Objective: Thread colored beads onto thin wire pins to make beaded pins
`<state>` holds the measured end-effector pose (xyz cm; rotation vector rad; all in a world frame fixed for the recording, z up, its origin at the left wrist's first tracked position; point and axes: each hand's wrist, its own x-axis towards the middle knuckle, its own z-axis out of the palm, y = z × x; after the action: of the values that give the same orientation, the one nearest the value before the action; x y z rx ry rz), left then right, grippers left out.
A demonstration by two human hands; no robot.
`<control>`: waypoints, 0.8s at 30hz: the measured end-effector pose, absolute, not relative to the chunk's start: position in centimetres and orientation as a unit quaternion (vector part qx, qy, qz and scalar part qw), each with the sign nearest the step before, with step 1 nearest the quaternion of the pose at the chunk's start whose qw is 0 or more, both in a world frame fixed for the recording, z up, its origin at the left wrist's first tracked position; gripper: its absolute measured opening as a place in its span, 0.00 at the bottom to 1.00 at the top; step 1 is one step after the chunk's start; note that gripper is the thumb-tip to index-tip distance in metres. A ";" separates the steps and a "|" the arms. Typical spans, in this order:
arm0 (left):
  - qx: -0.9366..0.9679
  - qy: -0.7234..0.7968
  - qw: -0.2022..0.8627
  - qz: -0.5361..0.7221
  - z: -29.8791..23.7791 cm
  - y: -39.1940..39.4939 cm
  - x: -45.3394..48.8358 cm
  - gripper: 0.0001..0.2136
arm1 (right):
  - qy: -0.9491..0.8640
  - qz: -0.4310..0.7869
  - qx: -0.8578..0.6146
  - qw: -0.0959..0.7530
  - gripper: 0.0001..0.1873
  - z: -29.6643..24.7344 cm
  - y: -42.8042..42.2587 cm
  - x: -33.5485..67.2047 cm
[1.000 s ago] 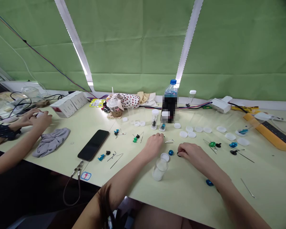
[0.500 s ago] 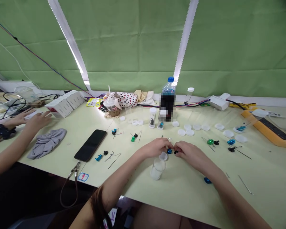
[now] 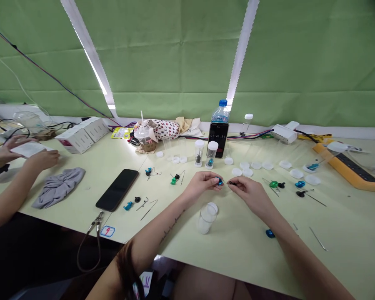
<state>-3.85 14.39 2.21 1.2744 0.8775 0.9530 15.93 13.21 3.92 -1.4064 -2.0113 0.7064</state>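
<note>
My left hand [image 3: 204, 183] pinches a small shiny blue part [image 3: 219, 181] between thumb and fingers, just above the table. Close to its right, my right hand [image 3: 247, 189] holds a small black part [image 3: 233, 183] at its fingertips. A narrow gap separates the two parts. Below my left hand stands an uncapped clear plastic tube [image 3: 206, 221], with a white cap [image 3: 213, 207] lying behind it. Another blue part [image 3: 270, 233] lies by my right forearm, and a thin bent metal wire [image 3: 318, 239] is farther right.
Sets of coloured parts, black knobs and wires lie on both sides, including a green part [image 3: 273, 184]. Capped tubes [image 3: 211, 155] stand before a timer phone [image 3: 218, 139]. A dark phone [image 3: 118, 189], grey cloth [image 3: 60, 187] and orange power strip [image 3: 350, 166] are around. A co-worker's hands [image 3: 40, 160] hold something white.
My left hand has lifted the blue part off the table. My right hand has risen slightly with the black part. At left, the co-worker's hands have shifted with the white thing.
</note>
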 end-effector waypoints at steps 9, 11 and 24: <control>0.373 0.352 0.728 0.455 2.2 14.2 -3.8 0.08 | -0.712 0.315 -0.488 0.395 0.10 3.4 12.2 14.9; 0.350 0.350 0.734 0.465 2.1 14.2 -3.7 0.06 | -0.725 0.292 -0.472 0.408 0.08 3.3 12.2 14.8; 0.310 0.324 0.762 0.467 2.3 14.1 -3.7 0.08 | -0.744 0.234 -0.441 0.444 0.10 3.1 12.1 14.5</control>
<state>-3.72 14.10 2.28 0.6750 0.7039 1.0168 14.53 12.06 3.14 -1.0929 -1.8460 0.5809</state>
